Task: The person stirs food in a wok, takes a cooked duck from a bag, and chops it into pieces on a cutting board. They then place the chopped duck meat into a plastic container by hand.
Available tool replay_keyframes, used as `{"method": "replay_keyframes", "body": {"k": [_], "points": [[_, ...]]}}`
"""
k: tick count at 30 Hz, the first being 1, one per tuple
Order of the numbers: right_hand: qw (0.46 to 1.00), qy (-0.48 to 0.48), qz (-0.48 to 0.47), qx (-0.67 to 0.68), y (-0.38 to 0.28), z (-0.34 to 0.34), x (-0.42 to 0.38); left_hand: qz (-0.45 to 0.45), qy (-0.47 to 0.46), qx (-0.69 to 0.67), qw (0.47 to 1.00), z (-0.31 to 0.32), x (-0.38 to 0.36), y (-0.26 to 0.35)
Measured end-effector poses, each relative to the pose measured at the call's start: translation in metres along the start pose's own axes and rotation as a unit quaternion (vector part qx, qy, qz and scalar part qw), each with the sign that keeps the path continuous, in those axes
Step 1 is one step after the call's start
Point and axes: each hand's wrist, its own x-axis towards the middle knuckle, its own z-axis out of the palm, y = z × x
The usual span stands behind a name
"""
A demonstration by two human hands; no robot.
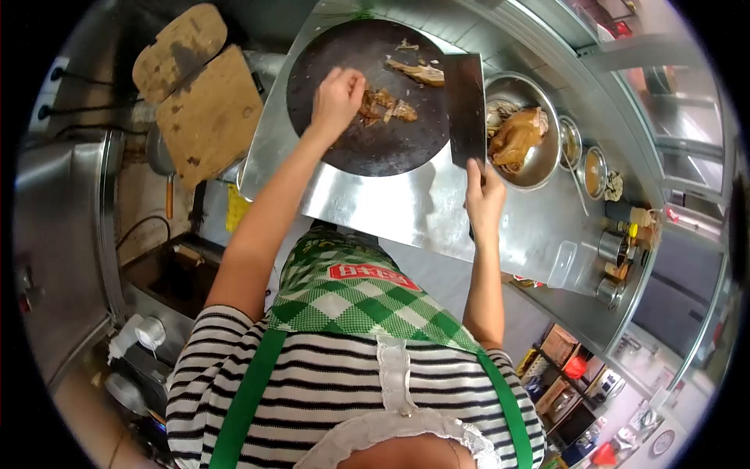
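Observation:
My right hand [485,197] grips the handle of a cleaver [466,109], whose broad blade is raised between the round chopping board [336,55] and the steel bowl. Over the left part of the dark board is my left hand [338,103], its fingers curled closed; whatever they may hold is hidden. Just beside those fingers lie chopped pieces of brown cooked poultry [387,107]. Farther back on the board is a longer, paler strip of meat with bone [418,72], partly behind the blade. A whole brown cooked bird [519,137] rests in the steel bowl [539,177].
The board stands on a steel counter [367,205]. Right of the bowl are small containers [596,172], a clear plastic tray [562,262] and metal pots [612,247]. A worn cutting board [211,117] leans at left, above a pan with a wooden handle [169,195].

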Motion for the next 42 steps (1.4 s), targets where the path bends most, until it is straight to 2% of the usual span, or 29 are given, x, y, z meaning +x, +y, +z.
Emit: {"method": "replay_keyframes", "body": {"k": [1,4,5,6,7,9,10,12,13,14,15,17,18,19,20,21,23,25,28,29,31,34,38,41,42], "points": [[1.000,-0.001,0.023,0.003,0.005,-0.007,-0.006,-0.017,-0.042,-0.013,0.999,-0.001,0.020,0.008],[0.997,-0.008,0.072,-0.012,0.022,-0.023,-0.030,0.234,-0.120,0.058,0.963,0.046,0.072,0.009],[0.996,-0.020,0.075,-0.033,0.022,-0.028,-0.038,0.240,-0.227,0.097,0.939,0.063,0.083,0.012],[0.995,-0.036,0.080,-0.053,0.019,-0.033,-0.047,0.240,-0.270,0.133,0.923,0.076,0.089,0.016],[0.993,-0.050,0.081,-0.072,0.016,-0.036,-0.052,0.241,-0.309,0.170,0.904,0.084,0.098,0.017],[0.990,-0.072,0.107,-0.054,0.016,-0.039,-0.065,0.195,-0.377,0.158,0.892,0.088,0.114,0.018],[0.989,-0.086,0.117,-0.039,0.022,-0.038,-0.069,0.212,-0.374,0.123,0.894,0.087,0.121,0.014],[0.985,-0.105,0.132,0.025,0.032,-0.029,-0.074,0.063,-0.436,-0.033,0.897,0.089,0.137,-0.005],[0.974,-0.123,0.174,0.074,0.032,-0.027,-0.073,-0.009,-0.449,-0.107,0.887,0.093,0.141,-0.019],[0.959,-0.139,0.214,0.122,0.025,-0.026,-0.069,-0.128,-0.436,-0.085,0.887,0.088,0.141,-0.016],[0.940,-0.155,0.254,0.167,0.021,-0.025,-0.065,-0.190,-0.426,-0.125,0.875,0.082,0.138,-0.015],[0.934,-0.160,0.258,0.188,0.027,-0.017,-0.057,-0.309,-0.399,-0.205,0.839,0.070,0.132,-0.017],[0.933,-0.162,0.257,0.192,0.027,-0.014,-0.054,-0.322,-0.365,-0.207,0.848,0.067,0.127,-0.017],[0.932,-0.162,0.257,0.196,0.027,-0.011,-0.050,-0.220,-0.303,-0.038,0.926,0.062,0.121,-0.019],[0.933,-0.162,0.255,0.195,0.026,-0.009,-0.046,-0.107,-0.228,0.133,0.958,0.052,0.109,-0.016],[0.935,-0.166,0.249,0.192,0.027,-0.008,-0.045,0.012,-0.144,0.297,0.944,0.040,0.095,-0.013],[0.939,-0.168,0.234,0.188,0.028,-0.006,-0.040,0.071,-0.148,0.199,0.966,0.008,0.066,-0.006],[0.938,-0.168,0.238,0.186,0.025,-0.003,-0.038,0.120,-0.161,0.095,0.975,0.006,0.022,-0.017],[0.935,-0.174,0.243,0.189,0.023,0.001,-0.034,0.156,-0.233,0.111,0.953,0.012,-0.022,-0.011],[0.933,-0.175,0.248,0.193,0.021,-0.001,-0.033,0.158,-0.249,0.054,0.954,0.013,-0.025,-0.009],[0.928,-0.177,0.259,0.199,0.015,-0.006,-0.030,0.179,-0.212,0.033,0.960,0.017,-0.027,-0.006],[0.921,-0.166,0.274,0.220,0.017,-0.006,-0.031,0.170,-0.176,-0.017,0.969,0.042,-0.027,-0.004],[0.926,-0.128,0.264,0.236,0.025,-0.001,-0.031,0.135,-0.141,-0.012,0.981,0.081,-0.027,0.024],[0.931,-0.108,0.263,0.230,0.026,-0.007,-0.025,0.200,-0.077,0.051,0.975,0.094,-0.020,0.036],[0.934,-0.098,0.256,0.229,0.027,-0.006,-0.025,0.222,-0.085,0.069,0.969,0.095,-0.018,0.038]]}}
